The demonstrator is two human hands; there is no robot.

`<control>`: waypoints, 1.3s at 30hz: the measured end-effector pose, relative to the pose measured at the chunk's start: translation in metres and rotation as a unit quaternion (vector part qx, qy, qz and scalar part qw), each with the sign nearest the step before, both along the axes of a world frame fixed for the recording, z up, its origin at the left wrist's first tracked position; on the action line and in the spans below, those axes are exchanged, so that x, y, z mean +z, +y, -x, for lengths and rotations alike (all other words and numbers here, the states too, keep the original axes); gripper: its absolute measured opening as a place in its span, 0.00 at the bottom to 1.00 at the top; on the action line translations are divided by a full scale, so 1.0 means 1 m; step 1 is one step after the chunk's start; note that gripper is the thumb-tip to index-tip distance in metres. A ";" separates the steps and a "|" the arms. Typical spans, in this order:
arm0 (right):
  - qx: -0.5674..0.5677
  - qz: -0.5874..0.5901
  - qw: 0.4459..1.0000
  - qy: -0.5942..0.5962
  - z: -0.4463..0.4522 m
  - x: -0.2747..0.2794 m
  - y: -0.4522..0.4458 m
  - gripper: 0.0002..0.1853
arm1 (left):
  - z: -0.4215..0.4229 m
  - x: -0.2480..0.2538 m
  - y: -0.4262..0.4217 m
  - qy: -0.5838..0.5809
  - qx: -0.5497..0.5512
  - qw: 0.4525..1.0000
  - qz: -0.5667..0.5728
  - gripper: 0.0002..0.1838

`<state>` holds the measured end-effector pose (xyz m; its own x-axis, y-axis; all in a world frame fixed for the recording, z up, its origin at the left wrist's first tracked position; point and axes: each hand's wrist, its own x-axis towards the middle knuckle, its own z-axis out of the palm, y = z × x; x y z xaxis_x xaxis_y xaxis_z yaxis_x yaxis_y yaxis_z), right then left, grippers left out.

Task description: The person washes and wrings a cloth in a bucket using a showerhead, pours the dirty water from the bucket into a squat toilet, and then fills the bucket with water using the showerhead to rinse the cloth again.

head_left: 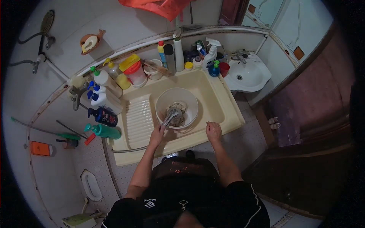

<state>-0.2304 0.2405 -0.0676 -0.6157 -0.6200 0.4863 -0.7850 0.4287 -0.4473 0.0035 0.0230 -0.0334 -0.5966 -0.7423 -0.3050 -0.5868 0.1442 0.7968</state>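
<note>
A white bucket (192, 99) stands in the cream laundry sink (213, 91), with grey-beige wet cloth (182, 107) at its bottom. My left hand (157, 135) is wrapped round the handle of a shower head (173, 113), whose head hangs inside the bucket over the cloth. A hose runs along the sink's front edge near that hand. My right hand (213, 131) is at the sink's front edge, right of the bucket, with its fingers curled; whether anything is in them is too small to tell.
Pump bottles (106, 102) line the sink's left side beside a ribbed washboard (140, 117). A red-and-white tub (135, 74), spray bottle (211, 55) and other containers crowd the back ledge. A white washbasin (251, 74) is at the right.
</note>
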 end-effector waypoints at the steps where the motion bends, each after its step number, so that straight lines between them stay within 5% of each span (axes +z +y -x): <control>1: 0.001 -0.002 1.000 -0.004 0.001 0.000 0.000 0.05 | 0.000 0.001 0.000 -0.008 -0.003 1.000 0.007 0.25; 20: -0.014 -0.009 1.000 -0.020 -0.002 0.001 0.000 0.05 | -0.001 -0.017 -0.005 0.016 -0.022 0.995 0.095 0.24; 39: -0.009 0.009 1.000 -0.007 0.001 -0.003 0.000 0.05 | 0.000 0.010 0.005 0.025 -0.013 0.999 0.041 0.23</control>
